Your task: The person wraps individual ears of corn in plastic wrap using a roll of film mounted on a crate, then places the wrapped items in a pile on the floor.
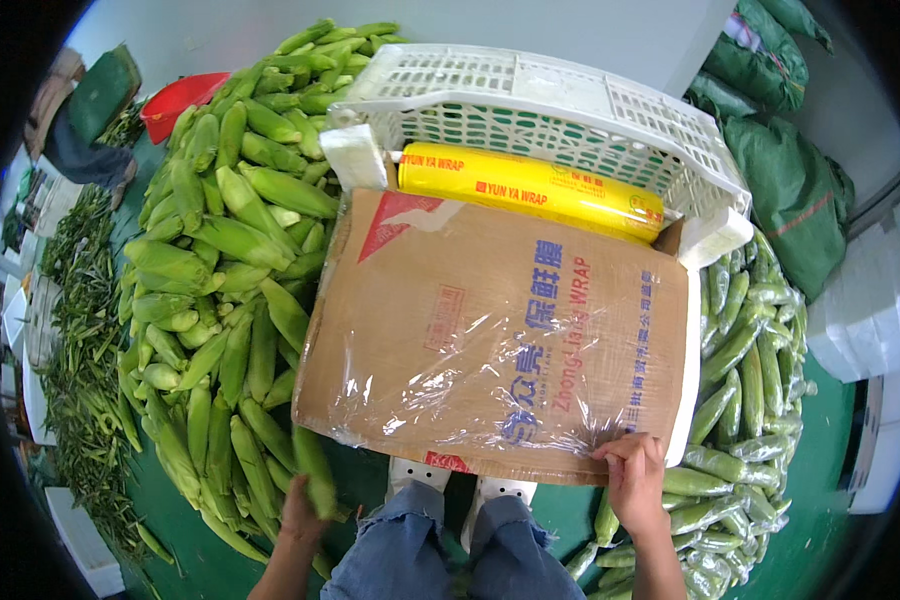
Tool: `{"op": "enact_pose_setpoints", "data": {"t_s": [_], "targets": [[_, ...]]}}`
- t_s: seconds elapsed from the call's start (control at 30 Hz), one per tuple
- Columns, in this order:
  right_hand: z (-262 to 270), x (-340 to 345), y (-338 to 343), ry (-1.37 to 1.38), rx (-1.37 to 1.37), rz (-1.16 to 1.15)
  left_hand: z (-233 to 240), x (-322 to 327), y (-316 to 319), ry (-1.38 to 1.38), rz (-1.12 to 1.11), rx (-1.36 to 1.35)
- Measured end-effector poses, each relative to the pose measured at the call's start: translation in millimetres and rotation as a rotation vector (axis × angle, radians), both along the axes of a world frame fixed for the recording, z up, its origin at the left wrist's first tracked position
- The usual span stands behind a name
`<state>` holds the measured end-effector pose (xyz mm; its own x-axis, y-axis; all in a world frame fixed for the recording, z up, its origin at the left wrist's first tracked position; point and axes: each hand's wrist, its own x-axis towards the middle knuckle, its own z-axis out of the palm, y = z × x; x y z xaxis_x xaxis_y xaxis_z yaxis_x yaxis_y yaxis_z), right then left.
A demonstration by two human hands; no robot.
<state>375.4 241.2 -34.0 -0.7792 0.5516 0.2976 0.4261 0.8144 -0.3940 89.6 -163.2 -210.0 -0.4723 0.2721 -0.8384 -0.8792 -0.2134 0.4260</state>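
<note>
My left hand (300, 514) is closed around an ear of corn in its green husk (313, 469), a little blurred, beside the near left corner of a cardboard sheet (420, 330). Clear cling film (435, 397) lies wrinkled over that printed cardboard. At its near right corner, my right hand (636, 476) pinches the film's edge. Beyond the cardboard, a yellow roll of cling film (529, 187) rests crosswise between two white foam blocks (356, 157) (715, 237). A white plastic crate (525, 82) stands behind the roll.
Unwrapped husked corn (232, 300) is heaped on my left; film-wrapped ears (750, 420) lie on my right. Green woven sacks (791, 187) stand at the back right. Leafy trimmings (82, 360) and a red basin (184, 103) are farther left, near another person's leg (82, 150).
</note>
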Motion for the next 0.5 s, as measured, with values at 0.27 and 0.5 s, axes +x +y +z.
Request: {"op": "enact_pose_setpoints", "data": {"t_s": [0.27, 0.5], "targets": [[-6, -12, -3, -0.050, -0.163, -0.131, 221, -48, 131, 1.362, -0.951, -0.194], [32, -20, -7, 0.672, -0.900, -0.156, 226, -25, 335, 1.797, -1.861, 0.002]]}}
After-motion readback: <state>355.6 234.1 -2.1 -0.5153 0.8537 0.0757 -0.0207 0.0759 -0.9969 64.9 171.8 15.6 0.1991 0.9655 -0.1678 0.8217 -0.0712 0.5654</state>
